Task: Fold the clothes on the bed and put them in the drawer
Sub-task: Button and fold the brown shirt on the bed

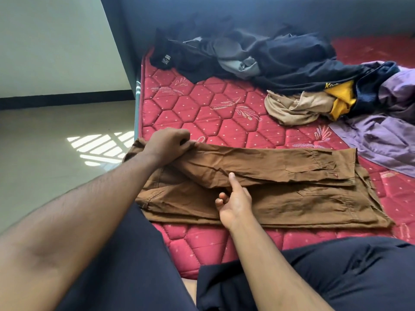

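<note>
Brown trousers [280, 194] lie flat across the near part of the red quilted mattress [202, 104], one leg laid over the other, waistband at the left. My left hand [166, 144] pinches the upper edge of the cloth near the waistband. My right hand [233, 200] rests on the middle of the trousers with the thumb stretched onto the fabric and the other fingers curled beside a fold. No drawer is in view.
Unfolded clothes lie at the back of the mattress: black garments [202, 55], a dark top with yellow lining [336, 95], a beige piece [292, 108] and a purple shirt [386, 140]. The mattress edge and tiled floor [56, 142] are at the left. My dark-clothed legs [314, 277] are in front.
</note>
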Tool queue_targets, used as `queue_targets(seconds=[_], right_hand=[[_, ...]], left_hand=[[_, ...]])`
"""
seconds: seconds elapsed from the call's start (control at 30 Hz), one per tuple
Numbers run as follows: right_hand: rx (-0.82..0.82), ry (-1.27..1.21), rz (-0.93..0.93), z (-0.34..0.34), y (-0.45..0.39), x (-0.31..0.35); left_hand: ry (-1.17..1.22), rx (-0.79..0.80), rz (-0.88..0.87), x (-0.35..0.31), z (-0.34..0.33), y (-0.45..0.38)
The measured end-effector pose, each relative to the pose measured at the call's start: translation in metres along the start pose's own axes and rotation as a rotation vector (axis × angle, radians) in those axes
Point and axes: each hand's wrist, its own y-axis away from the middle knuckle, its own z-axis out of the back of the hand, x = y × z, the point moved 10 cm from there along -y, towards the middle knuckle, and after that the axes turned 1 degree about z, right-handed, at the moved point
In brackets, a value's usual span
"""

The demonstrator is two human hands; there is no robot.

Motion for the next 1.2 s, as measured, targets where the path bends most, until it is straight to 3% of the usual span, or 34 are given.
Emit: queue_targets(seconds=[0.1,0.23,0.27,0.37,0.4,0.5,0.63,0.73,0.83,0.9,1.0,1.1,1.2], right_hand=[[0.046,-0.052,0.036,-0.002,0.001,0.009],[0.107,0.173,-0.068,-0.001,0.003,-0.013],[0.134,0.224,-0.102,0.001,0.003,-0.017],[0.242,0.319,-0.169,0.002,0.005,-0.017],[0.252,0.355,-0.181,0.005,0.005,-0.015],[0.159,0.502,-0.063,0.024,0.001,0.008],[-0.012,0.905,0.676,0.017,0.001,0.106],[0.128,1.274,0.973,-0.029,-0.003,0.135],[0.386,1.739,0.854,-0.048,-0.044,0.11],[0.414,1.979,0.676,-0.035,-0.067,0.095],[0.368,1.952,0.587,-0.026,-0.081,0.099],[0.238,1.943,0.63,-0.034,-0.083,0.114],[0.116,2.088,0.828,-0.049,-0.074,0.132]], left_hand=[[-0.046,-0.188,-0.131,-0.02,0.035,-0.014],[-0.206,0.005,-0.075,-0.015,0.01,-0.02],[-0.262,-0.01,-0.094,-0.02,0.006,-0.015],[-0.171,-0.329,-0.165,-0.069,0.024,0.009],[-0.108,-0.341,-0.174,-0.085,0.019,0.017],[-0.046,-0.085,-0.003,-0.095,-0.036,0.034],[-0.125,0.157,0.18,-0.074,-0.088,0.059],[-0.082,0.386,0.237,-0.065,-0.116,0.073],[-0.061,0.545,0.242,-0.06,-0.126,0.074],[-0.044,0.61,0.236,-0.05,-0.123,0.071],[-0.046,0.673,0.223,-0.032,-0.116,0.069],[-0.006,0.593,0.253,-0.026,-0.107,0.061],[-0.061,0.28,0.306,-0.017,-0.073,0.042]])
